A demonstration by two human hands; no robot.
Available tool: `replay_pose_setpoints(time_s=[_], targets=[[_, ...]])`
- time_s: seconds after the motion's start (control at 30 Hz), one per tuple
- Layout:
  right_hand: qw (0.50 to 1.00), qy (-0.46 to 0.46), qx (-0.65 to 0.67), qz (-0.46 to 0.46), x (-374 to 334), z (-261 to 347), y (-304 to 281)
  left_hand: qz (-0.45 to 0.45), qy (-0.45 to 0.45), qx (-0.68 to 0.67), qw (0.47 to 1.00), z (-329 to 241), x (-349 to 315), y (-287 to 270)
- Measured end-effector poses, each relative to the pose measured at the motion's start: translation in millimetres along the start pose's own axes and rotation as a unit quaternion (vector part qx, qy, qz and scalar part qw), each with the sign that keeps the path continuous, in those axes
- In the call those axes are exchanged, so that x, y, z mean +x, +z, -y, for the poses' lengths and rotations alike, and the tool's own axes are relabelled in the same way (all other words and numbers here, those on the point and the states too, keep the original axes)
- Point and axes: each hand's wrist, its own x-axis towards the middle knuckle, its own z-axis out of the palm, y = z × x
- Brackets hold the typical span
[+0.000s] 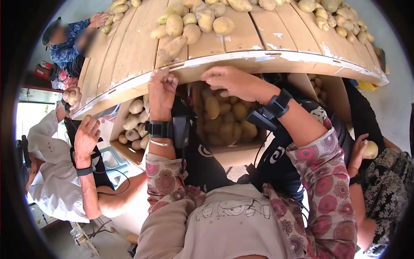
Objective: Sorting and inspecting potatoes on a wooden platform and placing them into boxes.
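My left hand [162, 88] is at the front edge of the wooden table [241, 59], its fingers curled in and no object showing in them. My right hand [236, 83] reaches over an open cardboard box [233, 149] of potatoes below the table edge. Its fingers are stretched out and hold nothing. Under them a potato [212, 107] shows lighter than the others; whether it rests on the pile or is dropping cannot be told. On the tabletop beyond my hands lies a cluster of potatoes [191, 33], the nearest being a long, rough one [172, 48].
Another box of potatoes [135, 123] stands to my left, and one [318, 88] to my right. More potatoes [343, 19] lie at the far right. Co-workers sit on both sides; a left one's hand [72, 97] and a right one's hand [358, 153] each hold a potato.
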Motion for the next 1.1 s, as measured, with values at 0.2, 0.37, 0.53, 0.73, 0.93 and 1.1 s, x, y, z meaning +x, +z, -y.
replay_pose_setpoints(time_s=[0.2, 0.37, 0.53, 0.73, 0.93, 1.1], targets=[[0.983, -0.111, 0.125, -0.080, -2.5, 15.2, -17.8, -0.032, 0.032, -0.011, 0.999, -0.9, -3.8, 4.7], [0.931, -0.216, 0.251, -0.151, 0.3, 23.6, -44.5, -0.078, 0.107, 0.010, 0.991, -1.1, -9.2, 10.4], [0.877, -0.240, 0.340, -0.238, -1.9, 31.4, -59.3, -0.146, 0.177, 0.048, 0.972, 1.3, -16.7, 26.0], [0.868, -0.246, 0.339, -0.267, 0.2, 34.9, -61.0, -0.117, 0.304, 0.228, 0.918, 3.4, -9.9, 29.8], [0.873, -0.243, 0.331, -0.265, -0.6, 35.7, -61.0, 0.000, 0.282, 0.491, 0.825, 7.2, 15.4, 34.3], [0.876, -0.243, 0.324, -0.261, -0.7, 36.4, -58.3, -0.042, 0.239, 0.577, 0.780, -1.0, 40.8, 26.4]])
